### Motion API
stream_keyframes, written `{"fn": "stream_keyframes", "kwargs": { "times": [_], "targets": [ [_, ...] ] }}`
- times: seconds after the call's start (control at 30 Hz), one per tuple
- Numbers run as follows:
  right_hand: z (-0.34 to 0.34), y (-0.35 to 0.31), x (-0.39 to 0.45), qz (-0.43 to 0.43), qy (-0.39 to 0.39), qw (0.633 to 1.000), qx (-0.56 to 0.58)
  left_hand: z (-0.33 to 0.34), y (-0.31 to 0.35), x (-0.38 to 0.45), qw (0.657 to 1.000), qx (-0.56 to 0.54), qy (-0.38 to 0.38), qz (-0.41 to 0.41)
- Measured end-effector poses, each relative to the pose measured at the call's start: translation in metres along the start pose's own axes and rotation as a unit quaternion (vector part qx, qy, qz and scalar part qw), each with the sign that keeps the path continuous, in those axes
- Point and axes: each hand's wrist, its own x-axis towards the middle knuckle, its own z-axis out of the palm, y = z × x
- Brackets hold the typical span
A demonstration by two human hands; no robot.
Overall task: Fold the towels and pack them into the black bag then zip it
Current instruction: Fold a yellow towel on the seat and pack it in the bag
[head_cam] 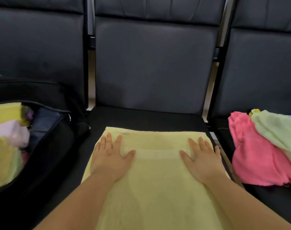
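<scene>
Head view. Yellow towel [158,171] lies flat on the middle seat [141,120], running from centre frame down to 6 o'clock; its far edge is straight and a woven band crosses it between the two hands.

Left hand [110,156], about 7 o'clock of centre: palm down on the towel's left part, fingers [108,138] straight and slightly spread, pointing to 12 o'clock, thumb out toward the right. It grips nothing, only presses flat. Forearm enters from 7 o'clock.

Right hand [201,159], about 5 o'clock of centre: palm down on the towel's right part, fingers straight and spread, thumb out toward the left, holding nothing. Forearm enters from 5 o'clock. The hands are well apart, roughly mirrored.

Black bag [55,146] at 9 o'clock, on the left seat, open, with folded towels [7,138] inside: yellow, pale lilac, pale green; this part is blurred.

At 3 o'clock, on the right seat, a loose pile: pink towel [254,155] with a pale green towel [277,130] lying over it.
</scene>
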Motion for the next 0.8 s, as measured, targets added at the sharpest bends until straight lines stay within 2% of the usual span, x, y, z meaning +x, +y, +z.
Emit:
{"fn": "stream_keyframes", "kwargs": {
  "times": [0.43, 0.5, 0.6, 0.63, 0.7, 0.8],
  "targets": [
    [0.003, 0.004, 0.101, -0.003, 0.028, 0.999, 0.024, 0.000, 0.028, 0.112, 0.998, -0.025, 0.039, 0.035],
    [0.005, 0.004, 0.111, -0.008, 0.078, 0.996, 0.038, 0.002, 0.031, 0.120, 0.994, -0.055, 0.086, 0.033],
    [0.006, 0.001, 0.113, -0.008, 0.240, 0.969, 0.062, 0.003, 0.034, 0.121, 0.965, -0.109, 0.240, 0.008],
    [0.004, 0.000, 0.112, 0.001, 0.233, 0.970, 0.069, 0.002, 0.035, 0.121, 0.965, -0.103, 0.241, -0.009],
    [0.000, 0.000, 0.112, 0.027, 0.153, 0.984, 0.088, 0.000, 0.036, 0.121, 0.981, -0.057, 0.184, -0.028],
    [-0.009, 0.002, 0.109, 0.024, 0.051, 0.995, 0.081, -0.002, 0.033, 0.119, 0.989, -0.036, 0.142, 0.012]
  ]
}}
